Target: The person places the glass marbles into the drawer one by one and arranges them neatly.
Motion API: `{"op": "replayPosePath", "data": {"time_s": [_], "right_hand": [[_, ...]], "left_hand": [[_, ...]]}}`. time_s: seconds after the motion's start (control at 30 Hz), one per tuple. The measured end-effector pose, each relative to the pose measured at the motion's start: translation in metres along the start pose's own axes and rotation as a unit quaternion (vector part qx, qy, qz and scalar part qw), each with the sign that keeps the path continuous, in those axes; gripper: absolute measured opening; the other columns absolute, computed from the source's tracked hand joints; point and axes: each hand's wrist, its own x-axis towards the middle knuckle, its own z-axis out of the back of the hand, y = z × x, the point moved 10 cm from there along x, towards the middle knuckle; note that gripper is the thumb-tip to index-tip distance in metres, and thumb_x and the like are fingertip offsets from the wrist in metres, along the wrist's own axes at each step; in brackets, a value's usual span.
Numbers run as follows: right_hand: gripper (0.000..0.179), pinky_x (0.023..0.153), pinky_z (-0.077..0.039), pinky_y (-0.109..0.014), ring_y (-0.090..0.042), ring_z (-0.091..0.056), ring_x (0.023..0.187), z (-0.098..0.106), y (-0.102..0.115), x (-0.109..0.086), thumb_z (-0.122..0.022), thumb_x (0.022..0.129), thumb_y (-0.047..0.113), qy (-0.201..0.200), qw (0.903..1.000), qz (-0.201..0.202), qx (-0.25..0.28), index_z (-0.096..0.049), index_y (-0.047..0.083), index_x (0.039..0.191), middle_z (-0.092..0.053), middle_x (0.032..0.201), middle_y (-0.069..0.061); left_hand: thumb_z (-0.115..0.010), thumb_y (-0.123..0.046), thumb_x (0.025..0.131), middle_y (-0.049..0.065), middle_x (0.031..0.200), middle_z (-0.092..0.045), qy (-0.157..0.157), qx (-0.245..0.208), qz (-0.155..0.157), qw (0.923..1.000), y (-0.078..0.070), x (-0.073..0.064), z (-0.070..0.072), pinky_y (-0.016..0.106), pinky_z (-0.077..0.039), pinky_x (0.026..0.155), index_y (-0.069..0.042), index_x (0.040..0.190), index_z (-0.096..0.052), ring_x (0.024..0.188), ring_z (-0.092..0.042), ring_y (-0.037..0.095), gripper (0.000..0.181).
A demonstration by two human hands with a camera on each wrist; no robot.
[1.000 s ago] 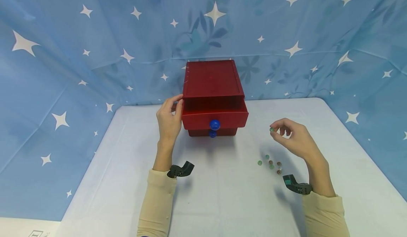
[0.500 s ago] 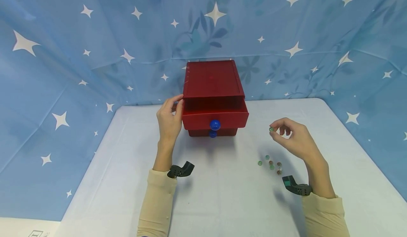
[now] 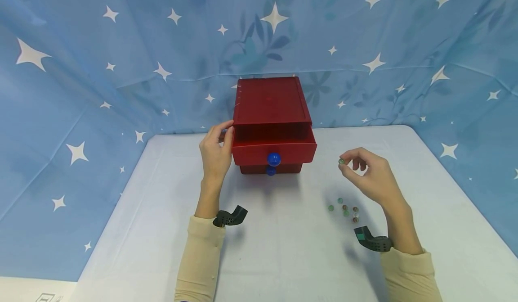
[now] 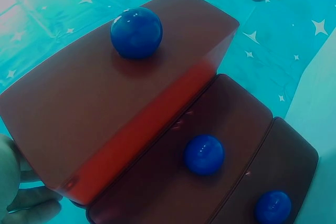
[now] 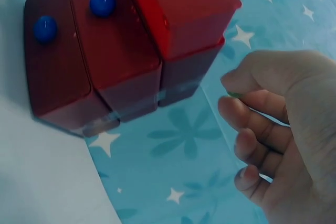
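Observation:
A red cabinet of drawers (image 3: 269, 100) stands at the table's back, its top drawer (image 3: 252, 154) pulled out. Blue round knobs mark the drawer fronts; the left wrist view shows the top knob (image 4: 136, 33) closest. My left hand (image 3: 214, 153) touches the cabinet's left side, thumb beside the drawer and fingers fairly straight. To the right of the cabinet, above the table, my right hand (image 3: 372, 176) pinches a green glass marble (image 3: 341, 161) between thumb and index finger. Only a sliver of that marble (image 5: 234, 95) shows in the right wrist view. Its other fingers curl loosely.
Several loose marbles (image 3: 346, 213), green and brownish, lie on the white table (image 3: 275, 248) in front of my right hand. A blue curtain with white stars (image 3: 162, 45) hangs behind and to the sides of the table.
My right hand has shifted slightly left toward the cabinet, with the marble still pinched. The left hand, the drawer and the loose marbles stay where they were.

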Motion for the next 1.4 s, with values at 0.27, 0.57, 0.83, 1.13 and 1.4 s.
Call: {"op": "replayPosePath", "data": {"time_s": [0.27, 0.57, 0.83, 1.13, 1.4], "right_hand": [[0.018, 0.066, -0.037, -0.017, -0.006, -0.045, 0.074, 0.004, 0.018, 0.003, -0.074, 0.084, 0.003, -0.066, 0.9976, 0.016, 0.015, -0.071, 0.004, 0.103, -0.065, 0.082, -0.004], [0.020, 0.069, -0.038, -0.014, -0.002, -0.046, 0.073, 0.005, 0.031, 0.004, -0.074, 0.083, -0.001, -0.082, 0.9952, 0.042, 0.034, -0.071, 0.002, 0.103, -0.067, 0.082, -0.005], [0.022, 0.069, -0.039, -0.013, -0.007, -0.048, 0.073, 0.007, 0.040, 0.004, -0.075, 0.082, -0.002, -0.093, 0.9929, 0.061, 0.041, -0.072, 0.002, 0.104, -0.068, 0.083, -0.006], [0.027, 0.070, -0.039, -0.013, -0.006, -0.047, 0.073, 0.010, 0.050, 0.002, -0.078, 0.077, -0.006, -0.116, 0.9880, 0.087, 0.054, -0.073, 0.002, 0.102, -0.069, 0.080, -0.007], [0.028, 0.070, -0.039, -0.013, -0.007, -0.047, 0.072, 0.008, 0.054, 0.004, -0.078, 0.074, -0.009, -0.122, 0.9858, 0.096, 0.063, -0.073, 0.000, 0.100, -0.068, 0.080, -0.010]], "left_hand": [[-0.061, -0.015, 0.100, 0.014, 0.110, -0.074, 0.000, -0.003, -0.001, 1.0000, 0.000, 0.001, 0.000, 0.036, -0.062, 0.083, -0.002, 0.117, -0.072, 0.086, -0.072, 0.025, 0.024], [-0.060, -0.014, 0.100, 0.015, 0.106, -0.074, -0.005, 0.006, -0.013, 0.9999, -0.001, 0.001, 0.001, 0.036, -0.062, 0.080, -0.002, 0.117, -0.072, 0.082, -0.072, 0.025, 0.023], [-0.061, -0.013, 0.100, 0.015, 0.105, -0.074, -0.008, 0.001, -0.016, 0.9998, -0.002, 0.001, 0.002, 0.037, -0.062, 0.080, -0.001, 0.115, -0.072, 0.082, -0.072, 0.026, 0.022], [-0.062, -0.014, 0.100, 0.015, 0.106, -0.074, -0.012, -0.007, -0.024, 0.9996, -0.002, 0.001, 0.000, 0.038, -0.062, 0.080, -0.001, 0.116, -0.072, 0.082, -0.073, 0.026, 0.023], [-0.062, -0.014, 0.099, 0.015, 0.106, -0.074, -0.010, -0.001, -0.022, 0.9997, 0.000, 0.000, 0.000, 0.036, -0.062, 0.081, -0.002, 0.116, -0.072, 0.083, -0.072, 0.025, 0.023]]}}
